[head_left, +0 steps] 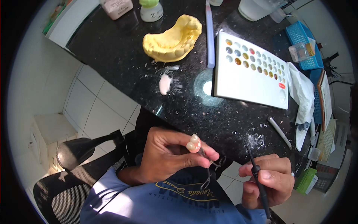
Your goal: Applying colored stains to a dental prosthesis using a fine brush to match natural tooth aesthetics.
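Pinched between the thumb and fingers of my left hand (167, 151) is a small partial denture (193, 144), with white teeth set in a pink base. Thin curved metal parts hang below it, partly hidden by my fingers. My right hand (274, 179) grips a slim black brush-like tool (257, 173), its fine tip pointing up and away from me. The tool and the denture are apart. Beyond my hands, a smear of pale pink paste (165, 84) lies on the black countertop (179, 106), near a yellow dental cast (173, 41).
A white palette (246, 80) with several coloured wells lies beyond my right hand, beside a lilac stick (210, 37). White powder (256, 141) and a whitish rod (279, 132) are nearer. Jars (151, 11), a cup (257, 8), a crumpled cloth (301, 93) and a blue basket (304, 44) stand around.
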`<state>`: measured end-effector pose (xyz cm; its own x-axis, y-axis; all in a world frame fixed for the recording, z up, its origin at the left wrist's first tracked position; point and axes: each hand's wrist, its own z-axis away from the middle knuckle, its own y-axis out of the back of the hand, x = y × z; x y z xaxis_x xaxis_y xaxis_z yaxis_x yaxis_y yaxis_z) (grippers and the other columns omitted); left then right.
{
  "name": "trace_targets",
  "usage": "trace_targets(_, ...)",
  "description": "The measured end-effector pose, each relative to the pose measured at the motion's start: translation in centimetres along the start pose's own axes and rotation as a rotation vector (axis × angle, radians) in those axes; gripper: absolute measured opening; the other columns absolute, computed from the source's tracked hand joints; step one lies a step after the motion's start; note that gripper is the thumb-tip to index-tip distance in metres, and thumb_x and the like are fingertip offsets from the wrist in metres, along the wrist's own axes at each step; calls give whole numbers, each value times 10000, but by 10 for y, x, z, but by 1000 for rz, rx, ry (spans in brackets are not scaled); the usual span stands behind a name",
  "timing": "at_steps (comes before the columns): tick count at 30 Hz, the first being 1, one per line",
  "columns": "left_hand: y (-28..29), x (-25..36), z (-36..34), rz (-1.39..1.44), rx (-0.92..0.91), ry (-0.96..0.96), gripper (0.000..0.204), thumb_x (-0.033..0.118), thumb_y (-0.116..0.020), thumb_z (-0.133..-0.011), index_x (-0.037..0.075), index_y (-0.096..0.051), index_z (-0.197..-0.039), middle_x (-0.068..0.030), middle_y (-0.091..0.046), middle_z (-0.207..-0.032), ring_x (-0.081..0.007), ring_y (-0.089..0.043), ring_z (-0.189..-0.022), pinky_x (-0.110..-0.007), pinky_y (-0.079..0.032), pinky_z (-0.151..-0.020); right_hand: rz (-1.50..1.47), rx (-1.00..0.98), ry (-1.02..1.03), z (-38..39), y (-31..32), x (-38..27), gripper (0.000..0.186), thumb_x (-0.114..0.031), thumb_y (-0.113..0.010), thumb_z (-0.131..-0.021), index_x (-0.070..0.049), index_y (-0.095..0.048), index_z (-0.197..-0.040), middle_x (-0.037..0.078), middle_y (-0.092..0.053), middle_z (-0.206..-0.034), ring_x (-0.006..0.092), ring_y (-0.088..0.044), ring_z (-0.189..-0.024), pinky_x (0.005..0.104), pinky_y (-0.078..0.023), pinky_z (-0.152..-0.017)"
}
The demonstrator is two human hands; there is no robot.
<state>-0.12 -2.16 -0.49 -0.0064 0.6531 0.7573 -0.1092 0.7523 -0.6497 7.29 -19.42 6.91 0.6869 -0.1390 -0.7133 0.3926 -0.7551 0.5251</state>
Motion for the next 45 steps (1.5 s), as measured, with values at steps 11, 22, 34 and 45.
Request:
trace_targets(11, 13, 0, 2, 24, -117, 122, 75, -60, -599, -810, -60, -596, -885, -283, -616, -950, -338, -620, -934, -370, -568, -758, -13, -21, -255, -118, 46, 68, 148, -155, -527, -864, -10, -525, -831, 161, -646, -845, 94, -548, -708, 222, -445, -709)
trace_targets(22, 14, 9, -2, 133, -168, 213, 138, -15, -552, -860, -97, -628, -940, -232, -616, -1025, -254, -623, -950, -335, -556, -790, -197, -273, -277, -149, 17, 81, 157, -147, -524, -822, -10, -544, -748, 44, -544, -579, 232, -633, -922, 310, -469, -821)
trace_targets(34, 13, 8, -3, 197, -160, 223, 144, -39, -545, -853, -105, -622, -956, -225, -619, -1023, -252, -620, -958, -336, -557, -793, -106, -360, -83, -148, 13, 85, 99, -88, -542, -781, 6, -555, -753, 22, -499, -582, 90, -543, -596, 452, -411, -963)
trace_targets(45, 16, 2, -7, -45, -180, 54, 117, -9, -615, -818, -54, -652, -919, -200, -645, -965, -229, -646, -884, -331, -570, -748, 196, -261, -22, -125, 37, 51, 159, -124, -580, -847, 32, -550, -856, 114, -554, -807, 264, -613, -928, 227, -476, -690)
